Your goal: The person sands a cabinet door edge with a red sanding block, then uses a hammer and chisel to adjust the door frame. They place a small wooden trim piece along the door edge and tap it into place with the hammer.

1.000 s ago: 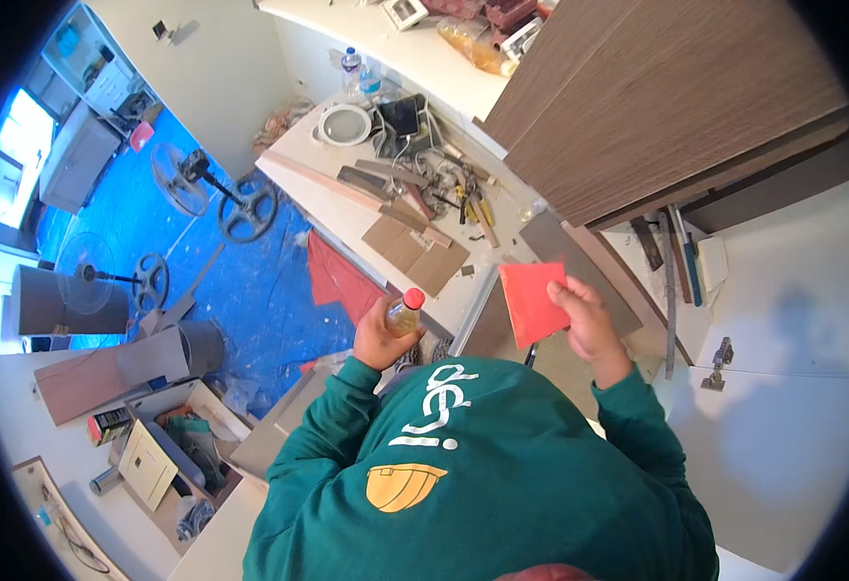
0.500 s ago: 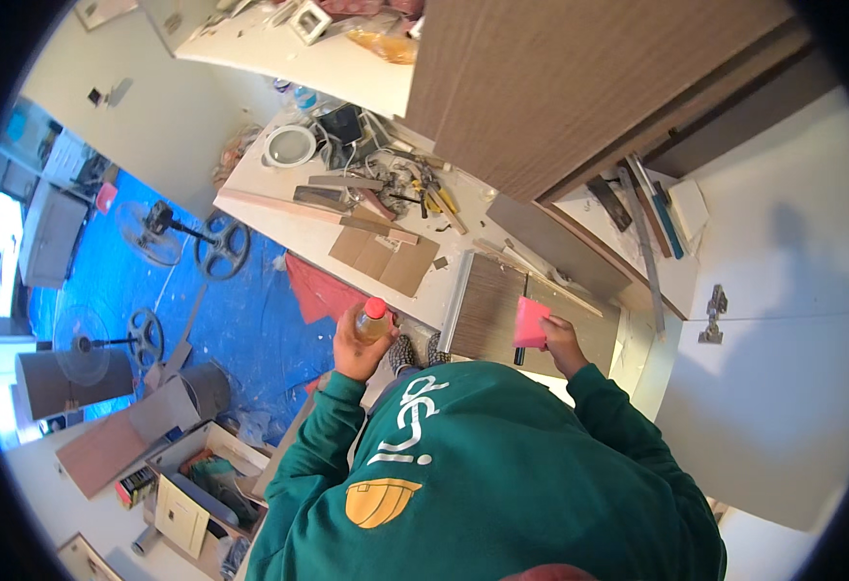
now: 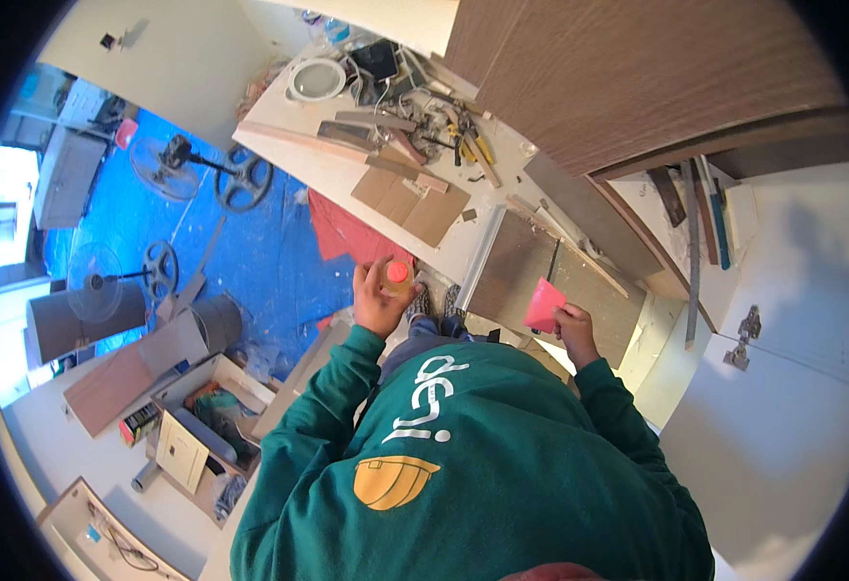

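My left hand (image 3: 376,308) is closed around a small clear bottle (image 3: 400,289) with yellowish contents and a red cap, its cap facing up at me. In my right hand (image 3: 577,333) is a flat pink piece (image 3: 544,308), shaped like a plastic spreader, pinched by one edge. Both things are held up in front of my green sweatshirt, apart from each other. Below the pink piece lies a brown wood-grain panel (image 3: 512,266), with a dark strip along it.
A white counter (image 3: 333,179) carries cardboard (image 3: 410,205), wood strips, a round white fitting (image 3: 316,79) and several hand tools. Brown cabinet doors (image 3: 637,77) stand at the upper right. To the left, fans (image 3: 242,179) stand on blue sheeting (image 3: 260,232), near an open drawer box (image 3: 216,387).
The view has shifted, so the counter and panel appear farther right and higher. My left hand has raised the bottle slightly and tipped its cap toward me. Both hands keep their holds.
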`<act>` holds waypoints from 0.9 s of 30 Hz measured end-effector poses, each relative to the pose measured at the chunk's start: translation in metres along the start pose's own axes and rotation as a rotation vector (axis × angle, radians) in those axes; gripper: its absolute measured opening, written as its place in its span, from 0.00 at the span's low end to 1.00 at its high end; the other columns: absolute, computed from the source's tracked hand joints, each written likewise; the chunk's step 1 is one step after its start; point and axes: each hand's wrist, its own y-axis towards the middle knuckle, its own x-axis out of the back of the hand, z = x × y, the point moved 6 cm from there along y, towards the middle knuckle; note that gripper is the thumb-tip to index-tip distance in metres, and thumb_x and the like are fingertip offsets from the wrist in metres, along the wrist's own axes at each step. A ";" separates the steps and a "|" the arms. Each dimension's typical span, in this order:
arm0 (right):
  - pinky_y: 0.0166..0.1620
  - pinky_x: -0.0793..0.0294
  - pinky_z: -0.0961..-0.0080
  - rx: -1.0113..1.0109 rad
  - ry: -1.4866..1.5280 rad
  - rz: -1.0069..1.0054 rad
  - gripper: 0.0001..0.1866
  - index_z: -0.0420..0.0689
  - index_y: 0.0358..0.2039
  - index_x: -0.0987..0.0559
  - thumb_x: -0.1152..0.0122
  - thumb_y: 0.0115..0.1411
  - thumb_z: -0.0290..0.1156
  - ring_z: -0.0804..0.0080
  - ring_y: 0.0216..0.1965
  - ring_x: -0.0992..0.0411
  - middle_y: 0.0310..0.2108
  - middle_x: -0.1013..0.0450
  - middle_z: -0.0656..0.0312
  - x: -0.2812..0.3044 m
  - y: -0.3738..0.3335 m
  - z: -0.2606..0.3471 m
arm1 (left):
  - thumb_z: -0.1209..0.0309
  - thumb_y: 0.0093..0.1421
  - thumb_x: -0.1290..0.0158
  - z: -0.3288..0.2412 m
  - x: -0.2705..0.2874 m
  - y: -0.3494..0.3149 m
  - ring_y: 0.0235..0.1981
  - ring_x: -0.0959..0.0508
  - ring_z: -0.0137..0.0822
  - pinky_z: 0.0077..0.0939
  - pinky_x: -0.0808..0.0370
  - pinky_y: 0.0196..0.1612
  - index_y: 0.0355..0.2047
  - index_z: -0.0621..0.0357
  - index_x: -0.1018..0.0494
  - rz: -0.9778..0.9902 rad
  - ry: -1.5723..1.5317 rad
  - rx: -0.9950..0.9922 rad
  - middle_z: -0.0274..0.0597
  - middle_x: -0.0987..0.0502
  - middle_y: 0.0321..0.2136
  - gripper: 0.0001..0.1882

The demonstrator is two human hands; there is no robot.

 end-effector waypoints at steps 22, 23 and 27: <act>0.27 0.28 0.79 -0.193 -0.030 0.250 0.03 0.44 0.38 0.24 0.44 0.66 0.28 0.76 0.23 0.28 0.26 0.25 0.65 -0.142 0.191 -0.026 | 0.60 0.46 0.29 0.201 -0.155 0.063 0.50 0.26 0.53 0.41 0.26 0.53 0.58 0.54 0.30 -0.080 -0.037 0.319 0.53 0.30 0.48 0.38; 0.27 0.28 0.79 -0.216 0.003 0.267 0.04 0.44 0.39 0.24 0.44 0.66 0.29 0.76 0.23 0.28 0.27 0.25 0.64 -0.154 0.207 -0.030 | 0.60 0.46 0.29 0.208 -0.164 0.073 0.50 0.25 0.53 0.41 0.26 0.52 0.58 0.54 0.30 -0.090 -0.034 0.304 0.53 0.29 0.48 0.39; 0.30 0.26 0.73 -0.314 0.193 0.316 0.07 0.45 0.44 0.26 0.44 0.67 0.31 0.71 0.28 0.26 0.32 0.25 0.61 -0.192 0.272 -0.058 | 0.60 0.45 0.29 0.205 -0.178 0.120 0.50 0.25 0.54 0.42 0.25 0.53 0.58 0.52 0.29 -0.060 -0.063 0.295 0.53 0.29 0.49 0.39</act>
